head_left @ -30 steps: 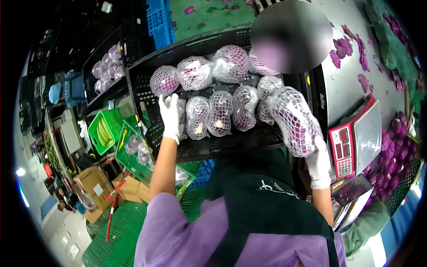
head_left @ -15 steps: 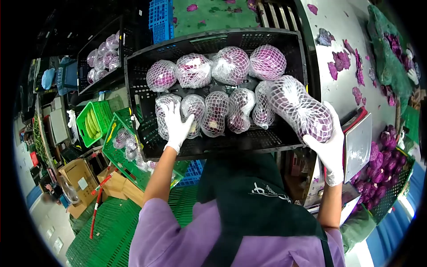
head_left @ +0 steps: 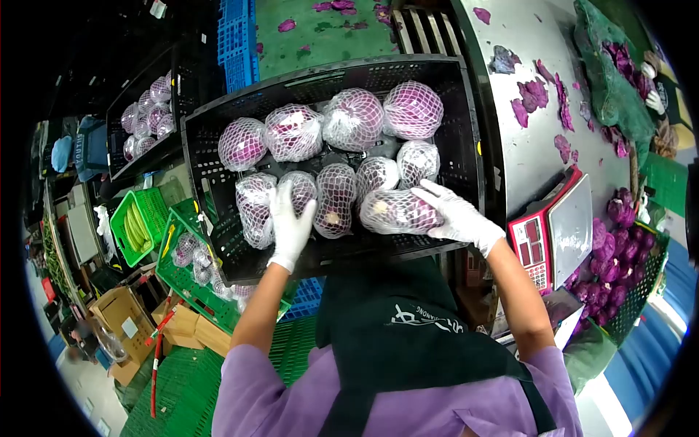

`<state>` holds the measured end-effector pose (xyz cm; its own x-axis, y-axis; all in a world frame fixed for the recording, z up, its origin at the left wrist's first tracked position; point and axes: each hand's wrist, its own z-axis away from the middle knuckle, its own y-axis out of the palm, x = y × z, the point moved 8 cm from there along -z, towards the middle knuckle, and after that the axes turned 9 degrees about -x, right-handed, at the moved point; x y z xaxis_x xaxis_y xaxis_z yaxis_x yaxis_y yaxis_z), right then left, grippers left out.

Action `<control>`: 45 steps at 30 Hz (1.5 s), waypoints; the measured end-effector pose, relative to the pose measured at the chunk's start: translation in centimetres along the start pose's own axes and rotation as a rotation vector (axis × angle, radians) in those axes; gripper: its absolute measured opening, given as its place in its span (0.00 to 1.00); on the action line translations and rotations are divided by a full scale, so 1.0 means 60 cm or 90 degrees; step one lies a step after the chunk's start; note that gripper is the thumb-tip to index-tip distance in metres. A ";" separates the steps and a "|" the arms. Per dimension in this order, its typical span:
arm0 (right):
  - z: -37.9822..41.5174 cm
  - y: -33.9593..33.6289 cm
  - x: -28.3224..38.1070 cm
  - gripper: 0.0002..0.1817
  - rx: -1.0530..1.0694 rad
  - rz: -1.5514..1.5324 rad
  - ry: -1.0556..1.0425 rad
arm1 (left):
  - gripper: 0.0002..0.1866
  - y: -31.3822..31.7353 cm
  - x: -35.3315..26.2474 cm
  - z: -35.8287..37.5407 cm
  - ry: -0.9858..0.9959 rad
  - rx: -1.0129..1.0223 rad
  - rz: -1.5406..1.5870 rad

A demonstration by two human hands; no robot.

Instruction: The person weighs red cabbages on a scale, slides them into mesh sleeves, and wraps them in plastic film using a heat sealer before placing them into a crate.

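A black crate (head_left: 466, 102) holds two rows of purple cabbages in white foam net sleeves. My right hand (head_left: 459, 218), in a white glove, grips the right end of a netted purple cabbage (head_left: 393, 212) lying sideways in the near row. That cabbage partly covers another netted one (head_left: 377, 176) behind it. My left hand (head_left: 290, 229), also gloved, has thumb and fingers apart. It rests on the netted cabbages at the near left, its fingertips against one sleeve (head_left: 255, 207) and its thumb beside another (head_left: 300, 189).
Right of the crate, a metal table (head_left: 502, 102) bears loose purple leaves, with a red scale (head_left: 531, 247) at its edge. Bare purple cabbages (head_left: 608, 255) fill a crate beyond. At left are green crates (head_left: 120, 233) and cardboard boxes (head_left: 120, 313). Another person's gloved hand (head_left: 655, 102) shows far right.
My right hand has brought the netted cabbage left and down into the crate's near row, turning it sideways. My left hand stays on the cabbages at the left. The view has shifted slightly.
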<state>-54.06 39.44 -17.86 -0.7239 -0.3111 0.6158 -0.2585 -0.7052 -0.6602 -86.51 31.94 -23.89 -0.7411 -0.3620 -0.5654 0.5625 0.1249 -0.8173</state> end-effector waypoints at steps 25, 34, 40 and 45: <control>0.019 0.034 -0.045 0.61 -0.143 -0.195 0.158 | 0.49 0.118 -0.222 0.069 0.130 0.299 0.341; 0.010 0.035 -0.027 0.62 -0.137 -0.148 0.137 | 0.46 0.126 -0.194 0.084 0.049 0.332 0.287; -0.005 0.050 -0.036 0.65 -0.138 -0.208 0.098 | 0.47 0.115 -0.160 0.059 0.036 0.433 0.271; -0.029 0.001 0.036 0.59 -0.108 -0.191 0.117 | 0.41 0.051 -0.140 0.052 -0.053 0.335 0.373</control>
<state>-56.77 39.82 -17.33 -0.6992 0.0230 0.7145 -0.5668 -0.6270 -0.5345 -77.43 32.50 -21.27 -0.2532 -0.4424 -0.8603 0.9673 -0.1297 -0.2180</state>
